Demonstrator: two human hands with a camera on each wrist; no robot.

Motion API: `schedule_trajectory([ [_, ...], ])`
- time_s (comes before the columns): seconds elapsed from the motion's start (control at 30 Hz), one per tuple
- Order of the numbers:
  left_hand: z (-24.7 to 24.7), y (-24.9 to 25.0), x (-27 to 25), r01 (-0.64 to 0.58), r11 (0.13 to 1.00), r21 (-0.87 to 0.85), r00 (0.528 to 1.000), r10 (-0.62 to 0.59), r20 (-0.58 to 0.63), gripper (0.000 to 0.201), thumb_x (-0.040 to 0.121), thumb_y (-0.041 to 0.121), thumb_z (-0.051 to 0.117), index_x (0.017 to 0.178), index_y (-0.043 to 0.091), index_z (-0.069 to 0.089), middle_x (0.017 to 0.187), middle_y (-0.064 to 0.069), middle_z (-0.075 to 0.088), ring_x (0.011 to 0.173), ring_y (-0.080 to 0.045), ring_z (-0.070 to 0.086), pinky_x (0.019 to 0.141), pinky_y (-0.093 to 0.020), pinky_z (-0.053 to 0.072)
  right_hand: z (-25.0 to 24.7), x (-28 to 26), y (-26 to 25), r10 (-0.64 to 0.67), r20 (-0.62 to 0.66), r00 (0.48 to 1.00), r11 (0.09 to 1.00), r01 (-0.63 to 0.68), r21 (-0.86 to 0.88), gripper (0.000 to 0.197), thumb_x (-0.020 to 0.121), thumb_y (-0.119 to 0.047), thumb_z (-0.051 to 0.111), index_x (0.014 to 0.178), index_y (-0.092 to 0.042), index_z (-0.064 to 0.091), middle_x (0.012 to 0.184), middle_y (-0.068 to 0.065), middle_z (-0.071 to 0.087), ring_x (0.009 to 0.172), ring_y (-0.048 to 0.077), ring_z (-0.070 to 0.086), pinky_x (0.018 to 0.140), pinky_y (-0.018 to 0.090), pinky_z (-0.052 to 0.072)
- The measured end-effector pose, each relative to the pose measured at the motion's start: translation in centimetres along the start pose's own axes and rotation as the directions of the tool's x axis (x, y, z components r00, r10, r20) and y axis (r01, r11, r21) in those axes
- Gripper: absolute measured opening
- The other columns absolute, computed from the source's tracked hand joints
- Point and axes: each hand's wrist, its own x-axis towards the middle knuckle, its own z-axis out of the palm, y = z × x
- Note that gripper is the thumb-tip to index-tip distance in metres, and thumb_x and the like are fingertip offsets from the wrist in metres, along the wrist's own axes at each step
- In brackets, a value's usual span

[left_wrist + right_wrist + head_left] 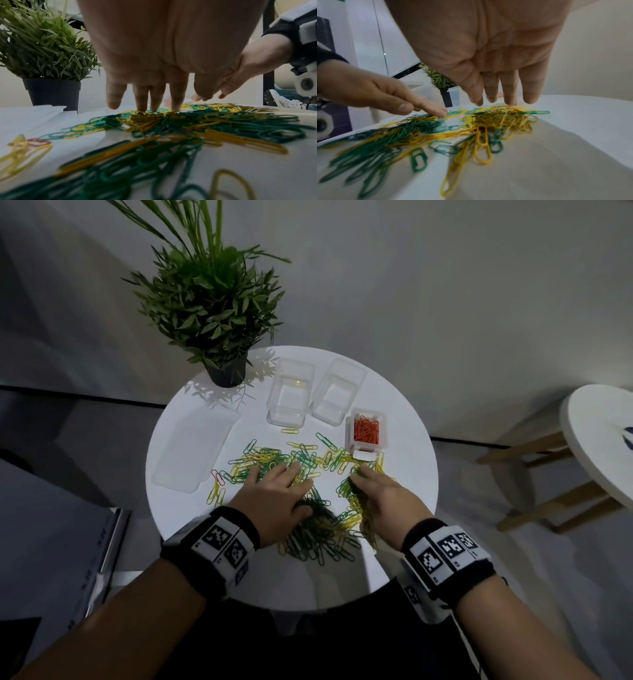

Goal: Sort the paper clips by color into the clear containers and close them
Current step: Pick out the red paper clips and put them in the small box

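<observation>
While both hands work the table [404, 419]:
Left hand [274, 501]: flat, fingers straight, tips pressing the clips [308, 474].
Right hand [383, 498]: fingers extended over the clips, holding nothing.
Clips: green and yellow, heaped mid-table.
Orange clips [366, 431]: in small open container [365, 447].
Empty containers [290, 397]: behind the heap.

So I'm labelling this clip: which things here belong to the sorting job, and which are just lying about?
Belonging to the job:
- mixed green and yellow paper clips
- container of orange clips
- two empty clear containers
- flat clear lid
- left hand and right hand, both flat on the pile

Just lying about:
- potted plant
- stool
</observation>
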Motion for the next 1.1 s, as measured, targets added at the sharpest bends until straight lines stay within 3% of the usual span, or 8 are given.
schedule_trajectory([
  [0.13, 0.4, -0.3, 1.2, 0.033, 0.999, 0.004, 0.995, -0.034, 0.098, 0.063, 0.099, 0.054, 0.027, 0.153, 0.033, 0.004, 0.161, -0.001, -0.012, 0.148, -0.022, -0.011, 0.118, -0.051, 0.002, -0.5, 0.3, 1.0, 0.081, 0.062, 0.995, 0.997, -0.082, 0.013, 0.073, 0.089, 0.004, 0.046, 0.15, -0.029, 0.025, 0.16, -0.007, 0.01, 0.146, 0.016, 0.016, 0.116, 0.027, 0.016],
  [0.23, -0.1, 0.1, 1.0, 0.005, 1.0, -0.013, 0.998, -0.005, 0.058, 0.059, 0.101, 0.047, 0.025, 0.153, 0.033, 0.0, 0.161, -0.003, -0.011, 0.148, -0.024, -0.009, 0.118, -0.051, 0.001, -1.0, 0.1, 1.4, 0.099, 0.035, 0.995, 0.993, -0.101, 0.065, 0.079, 0.086, 0.009, 0.046, 0.151, -0.03, 0.023, 0.16, -0.008, 0.009, 0.146, 0.015, 0.018, 0.116, 0.027, 0.018],
  [0.43, 1.5, 2.0, -2.3, -0.148, 0.987, 0.063, 0.98, 0.138, 0.144, 0.053, 0.102, 0.045, 0.025, 0.151, 0.036, 0.006, 0.161, 0.0, -0.006, 0.148, -0.024, -0.005, 0.118, -0.054, 0.001, 0.6, -2.9, 0.5, -0.097, 0.116, 0.989, 0.995, 0.095, 0.02, 0.071, 0.09, 0.005, 0.041, 0.147, -0.035, 0.03, 0.16, -0.008, 0.01, 0.148, 0.019, 0.004, 0.118, 0.04, 0.021],
  [0.57, 1.7, 1.9, -1.9, -0.064, 0.998, 0.023, 0.983, 0.059, 0.175, 0.063, 0.099, 0.053, 0.024, 0.152, 0.033, -0.005, 0.159, -0.001, -0.019, 0.147, -0.024, -0.016, 0.118, -0.052, -0.003, 1.1, -2.6, 1.2, -0.056, 0.161, 0.985, 0.997, 0.063, -0.039, 0.066, 0.095, 0.0, 0.037, 0.151, -0.03, 0.02, 0.161, -0.003, 0.002, 0.148, 0.026, -0.001, 0.117, 0.047, 0.02],
  [0.67, 1.4, 1.6, -1.2, -0.005, 1.0, 0.0, 0.986, 0.005, 0.164, 0.066, 0.098, 0.057, 0.022, 0.152, 0.034, -0.008, 0.157, -0.004, -0.023, 0.145, -0.025, -0.02, 0.118, -0.052, -0.005, 0.9, -2.7, 1.4, -0.035, 0.115, 0.993, 0.993, 0.047, -0.107, 0.06, 0.099, -0.009, 0.037, 0.149, -0.037, 0.02, 0.161, 0.005, -0.002, 0.147, 0.031, 0.003, 0.115, 0.05, 0.022],
  [0.83, 1.7, 1.6, -2.6, -0.037, 0.999, -0.006, 0.996, 0.037, 0.084, 0.057, 0.101, 0.05, 0.023, 0.151, 0.04, -0.002, 0.158, -0.006, -0.021, 0.147, -0.026, -0.016, 0.117, -0.049, -0.006, 0.9, -4.6, 0.8, 0.012, 0.174, 0.985, 0.987, 0.016, -0.158, 0.077, 0.094, 0.004, 0.034, 0.146, -0.05, 0.016, 0.16, -0.003, -0.012, 0.147, 0.029, -0.008, 0.118, 0.05, 0.012],
  [0.97, 2.7, 1.7, -4.6, -0.039, 0.999, 0.031, 0.992, 0.035, 0.12, 0.052, 0.101, 0.048, 0.025, 0.149, 0.046, 0.004, 0.159, -0.006, -0.018, 0.147, -0.028, -0.013, 0.116, -0.05, -0.004, 1.7, -5.5, -0.2, -0.013, 0.269, 0.963, 0.982, 0.063, -0.176, 0.078, 0.092, 0.002, 0.031, 0.148, -0.047, 0.007, 0.161, -0.002, -0.011, 0.147, 0.03, -0.008, 0.117, 0.051, 0.01],
  [1.1, 3.1, 1.7, -5.4, -0.028, 0.998, 0.063, 0.989, 0.018, 0.149, 0.051, 0.101, 0.05, 0.023, 0.148, 0.049, 0.003, 0.16, -0.007, -0.017, 0.147, -0.028, -0.011, 0.117, -0.052, -0.001, 1.4, -4.6, -0.8, -0.008, 0.221, 0.975, 0.986, 0.044, -0.162, 0.073, 0.096, -0.001, 0.031, 0.148, -0.046, 0.008, 0.161, -0.003, -0.008, 0.148, 0.03, -0.007, 0.117, 0.05, 0.01],
])
